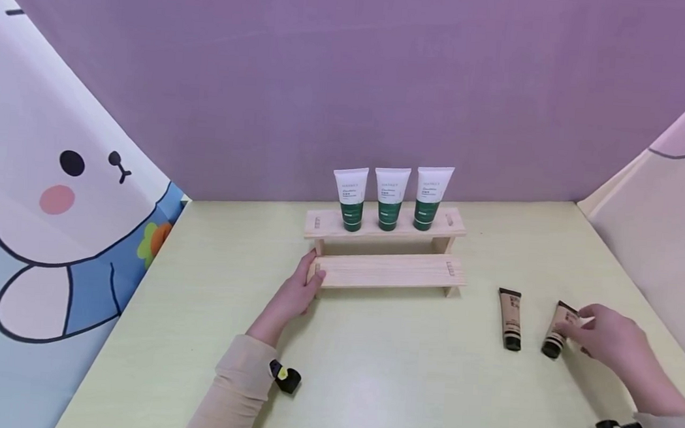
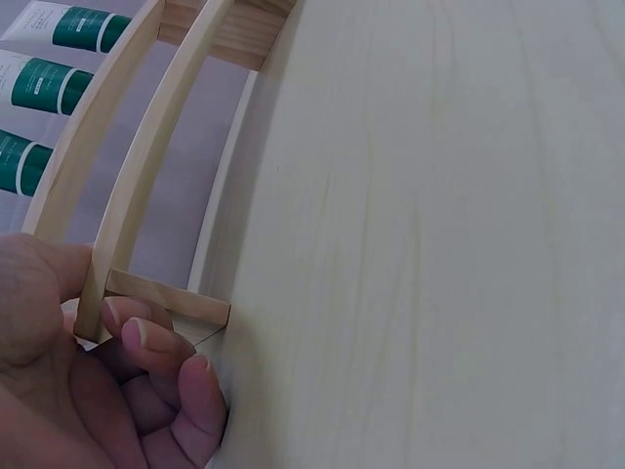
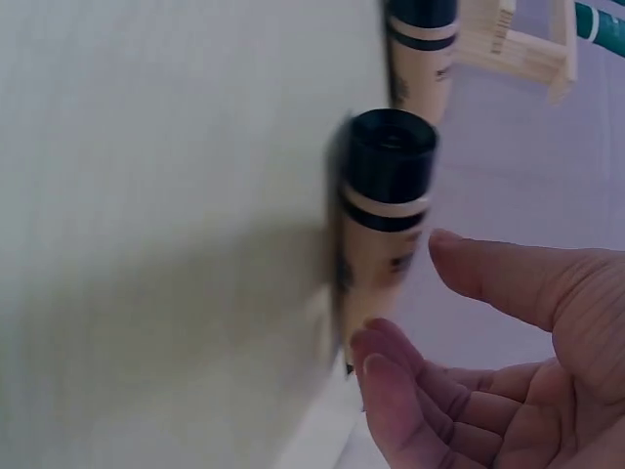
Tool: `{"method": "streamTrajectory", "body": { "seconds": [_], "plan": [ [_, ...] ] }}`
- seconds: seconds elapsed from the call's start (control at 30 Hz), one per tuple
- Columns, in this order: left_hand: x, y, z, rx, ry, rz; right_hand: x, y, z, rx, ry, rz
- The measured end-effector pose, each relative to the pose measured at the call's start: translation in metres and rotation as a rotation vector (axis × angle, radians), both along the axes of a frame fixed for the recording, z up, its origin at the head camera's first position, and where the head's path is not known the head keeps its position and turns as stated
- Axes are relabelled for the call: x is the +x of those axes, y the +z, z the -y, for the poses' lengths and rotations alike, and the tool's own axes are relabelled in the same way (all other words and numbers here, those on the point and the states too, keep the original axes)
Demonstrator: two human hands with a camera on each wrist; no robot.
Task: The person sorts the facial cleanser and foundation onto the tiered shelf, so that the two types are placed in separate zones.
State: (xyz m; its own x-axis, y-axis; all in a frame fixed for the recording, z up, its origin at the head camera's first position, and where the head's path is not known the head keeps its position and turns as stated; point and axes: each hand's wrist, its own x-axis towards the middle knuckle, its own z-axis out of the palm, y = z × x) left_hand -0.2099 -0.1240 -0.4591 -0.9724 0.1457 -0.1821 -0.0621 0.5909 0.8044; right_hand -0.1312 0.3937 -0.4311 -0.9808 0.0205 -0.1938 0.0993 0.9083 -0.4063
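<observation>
In the head view my left hand point(image 1: 298, 288) grips the left end of the lower step of a two-tier wooden rack point(image 1: 392, 271). The left wrist view shows the fingers curled under the board point(image 2: 146, 186) beside its leg. At the right, my right hand point(image 1: 614, 338) is at a beige squeeze tube point(image 1: 562, 325) with a black cap, lying on the table. In the right wrist view the thumb stands slightly off this tube point(image 3: 376, 259), with fingertips right at its other side. A matching tube point(image 1: 510, 319) lies just left of it.
Three white-and-green tubes point(image 1: 389, 200) stand on their caps in a row on the rack's upper step. A purple backdrop point(image 1: 350, 90) rises behind the pale table point(image 1: 391, 374), and printed cloth panels point(image 1: 52, 235) flank it.
</observation>
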Motion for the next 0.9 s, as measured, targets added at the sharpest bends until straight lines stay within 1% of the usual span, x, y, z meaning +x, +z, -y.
{"method": "streamTrajectory", "body": {
  "seconds": [0.13, 0.23, 0.5, 0.8, 0.9],
  "plan": [
    [0.000, 0.002, 0.000, 0.001, 0.005, 0.006, -0.004, -0.006, 0.001, -0.028, 0.007, 0.076],
    [0.000, 0.002, 0.000, 0.000, 0.006, 0.010, -0.007, -0.009, 0.004, -0.045, 0.006, 0.090],
    [0.001, 0.001, -0.002, 0.019, 0.005, 0.021, -0.012, -0.014, 0.009, -0.126, -0.035, 0.055],
    [0.001, 0.001, -0.002, 0.017, 0.014, 0.027, -0.008, -0.011, 0.014, -0.144, -0.017, -0.036],
    [0.001, 0.001, -0.001, 0.018, 0.013, 0.027, -0.007, -0.009, 0.015, -0.149, -0.016, -0.053]
  ]
}}
